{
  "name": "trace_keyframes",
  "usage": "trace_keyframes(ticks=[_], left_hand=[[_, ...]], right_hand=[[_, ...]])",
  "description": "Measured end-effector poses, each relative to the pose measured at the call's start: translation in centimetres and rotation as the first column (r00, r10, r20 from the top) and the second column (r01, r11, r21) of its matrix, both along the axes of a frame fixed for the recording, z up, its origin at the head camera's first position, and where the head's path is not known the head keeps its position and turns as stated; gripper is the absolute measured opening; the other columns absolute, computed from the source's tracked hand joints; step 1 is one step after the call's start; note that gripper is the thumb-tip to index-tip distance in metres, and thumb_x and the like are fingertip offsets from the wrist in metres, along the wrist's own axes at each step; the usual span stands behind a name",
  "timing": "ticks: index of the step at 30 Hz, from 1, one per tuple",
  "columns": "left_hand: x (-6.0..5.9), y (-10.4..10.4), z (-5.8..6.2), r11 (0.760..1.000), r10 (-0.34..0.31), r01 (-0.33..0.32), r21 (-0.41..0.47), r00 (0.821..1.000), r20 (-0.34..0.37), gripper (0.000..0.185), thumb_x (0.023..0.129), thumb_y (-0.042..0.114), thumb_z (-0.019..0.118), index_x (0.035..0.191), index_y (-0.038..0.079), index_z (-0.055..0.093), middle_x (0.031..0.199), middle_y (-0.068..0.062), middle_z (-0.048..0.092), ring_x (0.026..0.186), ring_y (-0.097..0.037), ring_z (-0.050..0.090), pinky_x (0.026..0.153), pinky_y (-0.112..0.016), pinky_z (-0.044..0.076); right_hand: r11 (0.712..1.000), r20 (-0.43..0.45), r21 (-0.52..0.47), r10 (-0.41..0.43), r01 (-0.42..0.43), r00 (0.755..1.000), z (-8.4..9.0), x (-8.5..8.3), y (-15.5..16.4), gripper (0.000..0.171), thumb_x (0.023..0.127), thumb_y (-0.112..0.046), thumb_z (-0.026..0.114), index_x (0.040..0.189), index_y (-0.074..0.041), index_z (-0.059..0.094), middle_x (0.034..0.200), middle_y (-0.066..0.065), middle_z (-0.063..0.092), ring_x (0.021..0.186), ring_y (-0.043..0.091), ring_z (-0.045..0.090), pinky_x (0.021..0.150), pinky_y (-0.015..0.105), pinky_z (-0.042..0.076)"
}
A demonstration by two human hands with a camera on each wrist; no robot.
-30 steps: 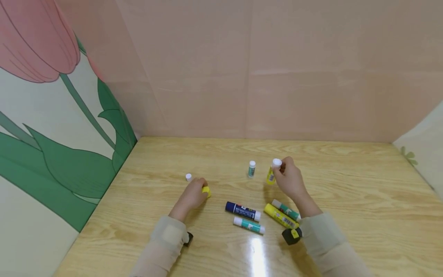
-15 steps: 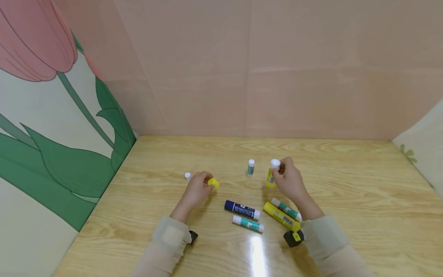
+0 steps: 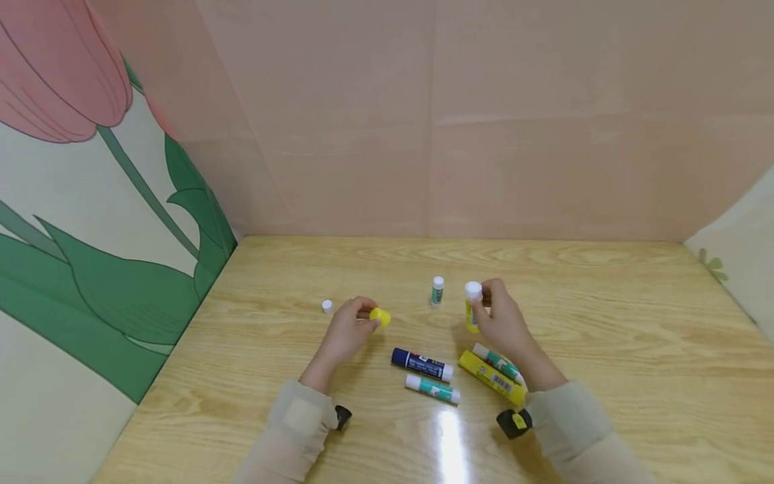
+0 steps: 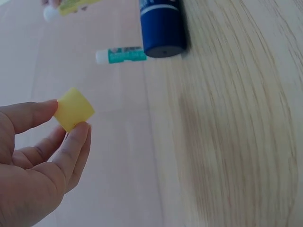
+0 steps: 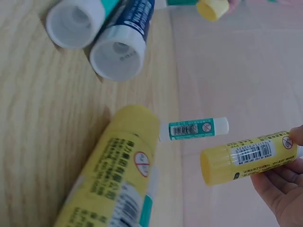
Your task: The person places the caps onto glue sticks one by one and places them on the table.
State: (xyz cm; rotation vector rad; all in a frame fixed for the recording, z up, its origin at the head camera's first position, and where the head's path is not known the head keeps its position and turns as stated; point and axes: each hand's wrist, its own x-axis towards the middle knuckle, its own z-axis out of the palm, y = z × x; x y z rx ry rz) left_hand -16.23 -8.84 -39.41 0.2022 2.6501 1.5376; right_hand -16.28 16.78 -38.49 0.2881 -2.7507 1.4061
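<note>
Left hand (image 3: 347,329) pinches a small yellow plastic cap (image 3: 380,316) between thumb and fingertips above the wooden table (image 3: 605,349); right hand (image 3: 504,323), fingers clamped, holds an uncapped yellow glue stick (image 3: 471,310) upright, well apart.

Light wood-grain desk (image 3: 605,349). Lying flat near the front: dark blue glue stick (image 3: 422,364), teal glue stick (image 3: 433,390) just before it, large yellow glue stick (image 3: 491,379) touching a second teal stick (image 3: 497,361). Farther back, small teal glue stick (image 3: 437,290) stands upright. White cap (image 3: 327,306) sits alone, left.
</note>
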Motion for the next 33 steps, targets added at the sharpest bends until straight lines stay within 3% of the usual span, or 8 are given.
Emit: trace_keyframes(ticks=[9, 16, 26, 33], left_hand=[[0.4, 0.6, 0.3, 0.994, -0.019, 0.014, 0.107, 0.999, 0.046, 0.028, 0.082, 0.007, 0.058, 0.108, 0.000, 0.051, 0.102, -0.010, 0.051, 0.092, -0.021, 0.052, 0.073, -0.026, 0.048], [0.7, 1.0, 0.5, 0.989, -0.038, 0.026, 0.148, 0.996, 0.075, 0.029, 0.083, 0.011, 0.057, 0.110, 0.002, 0.050, 0.103, -0.007, 0.053, 0.094, -0.020, 0.051, 0.074, -0.027, 0.047], [1.0, 1.4, 0.2, 0.983, -0.046, 0.033, 0.182, 0.997, 0.069, 0.028, 0.084, 0.014, 0.056, 0.110, 0.002, 0.051, 0.102, -0.008, 0.054, 0.094, -0.020, 0.051, 0.074, -0.028, 0.047], [1.2, 1.8, 0.5, 0.981, -0.054, 0.043, 0.191, 0.997, 0.050, 0.029, 0.084, 0.012, 0.056, 0.110, 0.000, 0.051, 0.102, -0.009, 0.055, 0.093, -0.020, 0.052, 0.074, -0.027, 0.047]], right_hand=[[0.999, -0.062, -0.028, 0.038, -0.040, 0.997, -0.1, 0.8, -0.6, 0.025, 0.091, -0.007, 0.040, 0.109, 0.008, 0.033, 0.106, 0.023, 0.044, 0.101, 0.036, 0.042, 0.085, 0.049, 0.037], [0.998, -0.104, -0.026, 0.051, -0.054, 0.993, 0.0, 1.3, -0.9, 0.023, 0.091, -0.003, 0.039, 0.108, 0.010, 0.033, 0.103, 0.023, 0.045, 0.096, 0.034, 0.044, 0.080, 0.046, 0.040], [1.000, -0.197, 0.002, 0.029, -0.030, 0.980, -0.1, 1.8, -1.3, 0.020, 0.087, 0.002, 0.045, 0.104, 0.010, 0.037, 0.096, 0.022, 0.049, 0.087, 0.031, 0.048, 0.072, 0.042, 0.043], [1.000, -0.183, 0.008, 0.027, -0.026, 0.983, -0.1, 2.3, -1.7, 0.020, 0.087, 0.002, 0.045, 0.103, 0.011, 0.039, 0.094, 0.021, 0.050, 0.084, 0.030, 0.048, 0.069, 0.039, 0.044]])
